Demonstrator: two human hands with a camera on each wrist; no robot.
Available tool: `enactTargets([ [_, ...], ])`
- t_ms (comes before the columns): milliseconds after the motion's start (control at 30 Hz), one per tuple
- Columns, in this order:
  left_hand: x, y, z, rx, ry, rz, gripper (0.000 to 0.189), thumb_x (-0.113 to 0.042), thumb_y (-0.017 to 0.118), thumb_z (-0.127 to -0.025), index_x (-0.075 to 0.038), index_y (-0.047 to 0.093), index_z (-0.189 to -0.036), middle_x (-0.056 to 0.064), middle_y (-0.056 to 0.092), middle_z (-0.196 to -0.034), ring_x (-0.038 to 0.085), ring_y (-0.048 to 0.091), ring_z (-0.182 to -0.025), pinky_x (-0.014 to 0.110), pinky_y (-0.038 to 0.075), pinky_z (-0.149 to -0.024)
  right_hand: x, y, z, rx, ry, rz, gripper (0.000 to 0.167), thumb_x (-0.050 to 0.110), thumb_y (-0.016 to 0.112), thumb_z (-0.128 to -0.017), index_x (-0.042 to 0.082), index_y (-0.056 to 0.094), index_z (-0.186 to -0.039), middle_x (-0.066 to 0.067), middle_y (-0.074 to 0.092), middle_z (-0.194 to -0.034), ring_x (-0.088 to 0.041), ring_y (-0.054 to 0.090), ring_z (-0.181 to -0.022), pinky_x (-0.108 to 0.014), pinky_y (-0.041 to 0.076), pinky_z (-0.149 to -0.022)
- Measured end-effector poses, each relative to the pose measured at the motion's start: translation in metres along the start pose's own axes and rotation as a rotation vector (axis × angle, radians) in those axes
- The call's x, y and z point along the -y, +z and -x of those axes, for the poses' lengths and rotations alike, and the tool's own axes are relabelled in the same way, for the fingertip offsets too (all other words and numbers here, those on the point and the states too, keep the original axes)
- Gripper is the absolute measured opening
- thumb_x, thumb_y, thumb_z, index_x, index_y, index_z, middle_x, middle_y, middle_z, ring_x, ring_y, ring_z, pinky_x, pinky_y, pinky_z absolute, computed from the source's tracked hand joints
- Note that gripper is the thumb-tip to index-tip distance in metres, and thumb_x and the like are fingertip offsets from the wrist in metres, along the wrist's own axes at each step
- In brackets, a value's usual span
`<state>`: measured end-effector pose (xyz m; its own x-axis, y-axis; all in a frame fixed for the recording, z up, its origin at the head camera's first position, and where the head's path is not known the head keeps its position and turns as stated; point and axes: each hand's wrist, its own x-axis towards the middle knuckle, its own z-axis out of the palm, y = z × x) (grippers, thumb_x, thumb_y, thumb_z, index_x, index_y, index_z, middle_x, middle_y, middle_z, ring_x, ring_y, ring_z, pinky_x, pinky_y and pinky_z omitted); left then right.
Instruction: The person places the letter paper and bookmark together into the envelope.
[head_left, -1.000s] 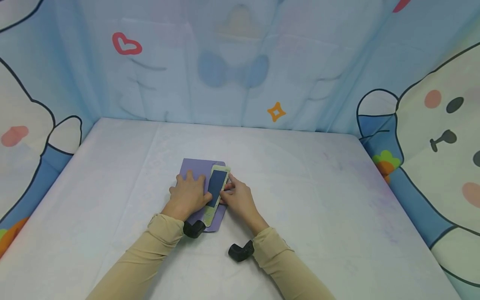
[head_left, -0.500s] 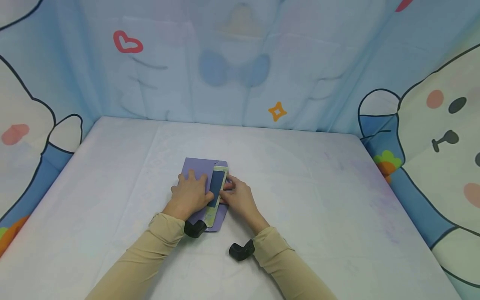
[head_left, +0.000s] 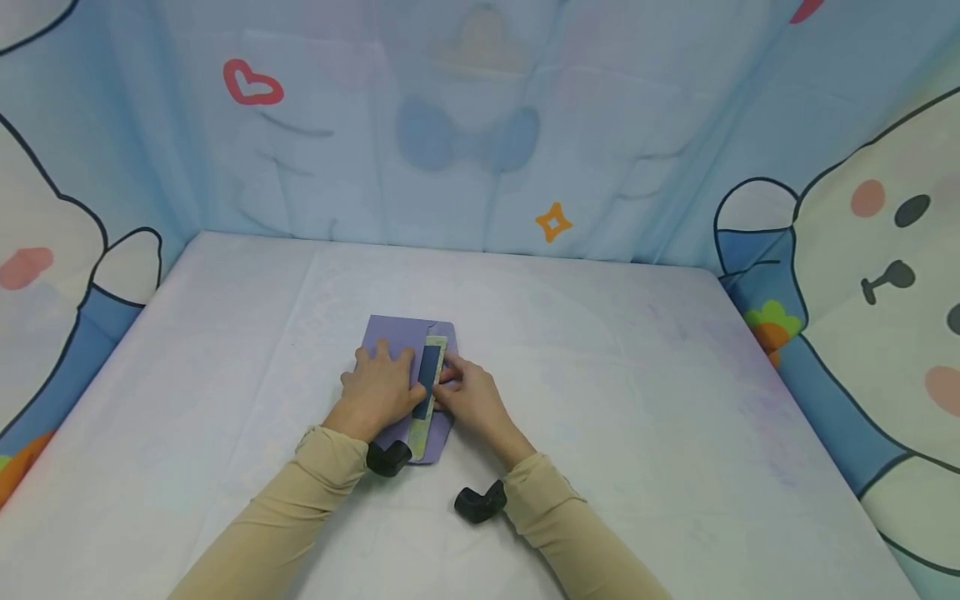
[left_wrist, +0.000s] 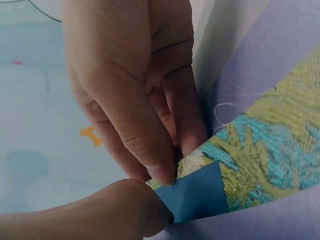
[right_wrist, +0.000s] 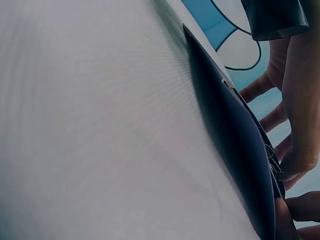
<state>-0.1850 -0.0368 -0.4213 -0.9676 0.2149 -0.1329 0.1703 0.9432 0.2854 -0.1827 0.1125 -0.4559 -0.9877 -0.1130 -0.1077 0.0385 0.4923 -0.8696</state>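
A purple paper envelope (head_left: 392, 330) lies on the white table, its rounded flap on the right. Along its right part shows a narrow strip of a card (head_left: 429, 375) with a dark blue panel and a green border. In the left wrist view that border is green-and-turquoise woven brocade (left_wrist: 265, 155). My left hand (head_left: 377, 390) rests with spread fingers on the envelope, its thumb by the blue panel. My right hand (head_left: 474, 402) pinches the card's right edge. The card's left part is hidden, seemingly under the envelope's front. In the right wrist view, the envelope's edge (right_wrist: 240, 150) lifts off the table.
White cloth covers the table (head_left: 600, 375). A blue printed curtain (head_left: 480, 150) with cartoon figures hangs behind and at both sides. Black devices sit on both wrists, the left one (head_left: 388, 458) over the envelope's near edge. Loose threads (left_wrist: 225, 112) trail near the brocade.
The card's right edge has moved left with my right hand, and its visible strip is narrower. My left hand stays in place on the envelope.
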Motion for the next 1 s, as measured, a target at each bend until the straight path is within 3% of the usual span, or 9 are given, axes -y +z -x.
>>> enactTargets([
  [233,0.001,0.0,0.002,0.002,0.001,0.003,0.052,-0.037,0.056,-0.089,-0.011,0.049,-0.133,0.024,0.042,-0.132,0.049,0.041,-0.118,0.065,0.044,-0.08,0.0,0.001,0.0,0.045,-0.013,-0.002,0.06,0.002,0.062,-0.086,-0.005,0.039,-0.141,-0.014,0.063,-0.106,-0.016,0.069,-0.076,-0.023,0.056,-0.065],
  [500,-0.001,0.002,0.001,-0.005,0.019,0.005,0.052,-0.037,0.056,-0.089,-0.011,0.05,-0.133,0.024,0.043,-0.13,0.049,0.042,-0.117,0.065,0.045,-0.079,0.001,-0.01,0.0,0.139,-0.015,0.038,0.05,0.007,0.058,-0.09,-0.003,0.045,-0.138,-0.015,0.066,-0.11,-0.018,0.071,-0.079,-0.025,0.056,-0.069],
  [600,-0.002,0.001,0.001,0.002,0.019,0.009,0.051,-0.037,0.056,-0.089,-0.012,0.05,-0.132,0.024,0.043,-0.13,0.048,0.042,-0.117,0.065,0.044,-0.08,0.003,-0.017,-0.001,0.12,0.011,0.08,0.044,0.012,0.056,-0.093,-0.002,0.05,-0.134,-0.014,0.07,-0.102,-0.018,0.071,-0.076,-0.027,0.056,-0.071],
  [733,-0.004,0.002,0.001,0.01,0.012,0.001,0.052,-0.037,0.057,-0.088,-0.013,0.05,-0.134,0.023,0.043,-0.133,0.047,0.042,-0.118,0.065,0.044,-0.081,0.005,-0.022,-0.004,0.019,0.038,0.105,0.045,0.019,0.052,-0.096,-0.002,0.05,-0.135,-0.013,0.072,-0.094,-0.017,0.071,-0.079,-0.031,0.056,-0.078],
  [867,-0.004,0.003,0.001,0.013,0.012,-0.01,0.054,-0.037,0.056,-0.088,-0.014,0.049,-0.136,0.023,0.042,-0.135,0.048,0.041,-0.12,0.065,0.043,-0.083,0.007,-0.021,-0.008,-0.067,0.066,-0.002,0.054,0.027,0.044,-0.099,-0.002,0.035,-0.144,-0.013,0.069,-0.108,-0.019,0.069,-0.096,-0.032,0.052,-0.089],
  [1000,-0.004,0.003,0.001,0.005,0.017,-0.015,0.054,-0.037,0.057,-0.088,-0.013,0.049,-0.136,0.024,0.041,-0.136,0.048,0.041,-0.12,0.066,0.043,-0.083,0.011,-0.016,-0.009,-0.059,0.114,-0.214,0.059,0.032,0.033,-0.102,-0.003,0.022,-0.148,-0.018,0.06,-0.128,-0.026,0.061,-0.116,-0.033,0.048,-0.097],
])
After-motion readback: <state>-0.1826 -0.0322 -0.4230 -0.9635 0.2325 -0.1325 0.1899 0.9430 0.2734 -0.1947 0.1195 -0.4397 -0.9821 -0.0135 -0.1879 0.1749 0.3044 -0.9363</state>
